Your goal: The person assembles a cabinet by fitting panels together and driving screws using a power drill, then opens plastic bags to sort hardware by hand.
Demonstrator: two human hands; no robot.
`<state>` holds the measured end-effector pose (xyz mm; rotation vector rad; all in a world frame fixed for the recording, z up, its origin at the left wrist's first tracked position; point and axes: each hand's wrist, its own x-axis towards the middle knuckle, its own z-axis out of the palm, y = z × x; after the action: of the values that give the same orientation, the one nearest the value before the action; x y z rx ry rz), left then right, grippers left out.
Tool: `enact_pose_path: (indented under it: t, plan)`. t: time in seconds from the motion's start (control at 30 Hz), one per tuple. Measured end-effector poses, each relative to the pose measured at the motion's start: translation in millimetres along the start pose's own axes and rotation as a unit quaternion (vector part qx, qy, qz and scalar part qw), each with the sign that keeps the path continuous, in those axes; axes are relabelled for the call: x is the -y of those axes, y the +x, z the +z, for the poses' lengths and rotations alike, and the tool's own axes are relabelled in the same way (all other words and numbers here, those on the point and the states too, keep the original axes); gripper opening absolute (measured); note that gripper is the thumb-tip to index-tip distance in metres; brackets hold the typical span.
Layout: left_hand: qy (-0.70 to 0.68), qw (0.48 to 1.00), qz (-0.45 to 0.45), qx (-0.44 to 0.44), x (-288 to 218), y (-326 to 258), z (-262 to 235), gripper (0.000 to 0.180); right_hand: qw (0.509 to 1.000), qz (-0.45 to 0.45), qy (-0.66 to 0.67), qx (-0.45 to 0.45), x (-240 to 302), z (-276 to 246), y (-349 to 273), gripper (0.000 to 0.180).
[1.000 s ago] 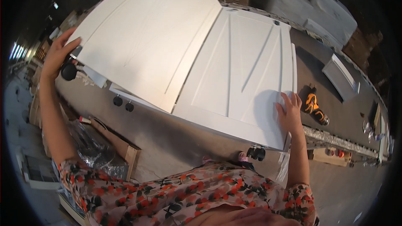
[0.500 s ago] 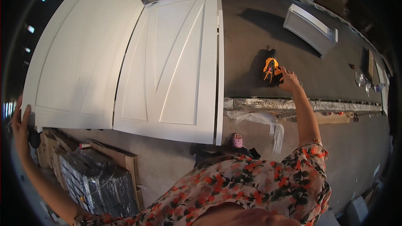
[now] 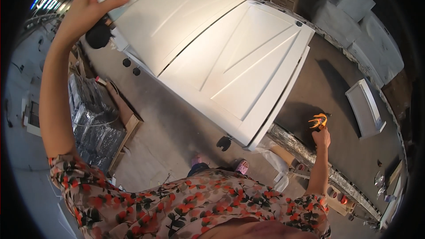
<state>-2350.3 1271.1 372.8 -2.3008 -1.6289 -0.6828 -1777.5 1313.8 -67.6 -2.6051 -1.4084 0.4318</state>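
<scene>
My left hand (image 3: 95,6) is pinching the edge of the panel (image 3: 186,11), left of the door (image 3: 250,51); my curled right hand (image 3: 322,138) is apparently taking up the drill (image 3: 318,121) at the bench (image 3: 352,163). Next move: probably needing steady panel support.

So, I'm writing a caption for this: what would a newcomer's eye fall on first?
Probably the smooth white panel near the top, its edge held by the left hand at upper left, and the white panel with slanting strips to its right. Next comes the orange-and-black drill in the right hand, over the dark tabletop right of centre.
</scene>
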Motion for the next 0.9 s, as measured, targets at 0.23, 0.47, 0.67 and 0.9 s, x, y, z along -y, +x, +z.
enact_pose_path:
  t: [0.23,0.47,0.67,0.9]
  plan:
    - [-0.134,0.987,-0.089,-0.022,-16.4,-28.6,-15.0,0.036,0.87,0.05,0.49,-0.04,-26.5,-6.9,-73.3,0.011]
    - [-0.019,0.93,0.337,0.146,-138.0,7.5,100.8,0.016,0.756,0.125,0.626,-0.145,-27.2,-31.1,-179.2,0.015]
    - [0.057,0.878,0.455,0.138,-176.1,-37.5,168.0,0.019,0.705,0.066,0.699,-0.095,-51.4,-28.7,-224.4,0.015]
    - [0.09,0.811,0.533,0.225,-207.0,-64.3,251.5,0.03,0.701,0.07,0.7,-0.114,-65.7,-28.3,-253.7,0.018]
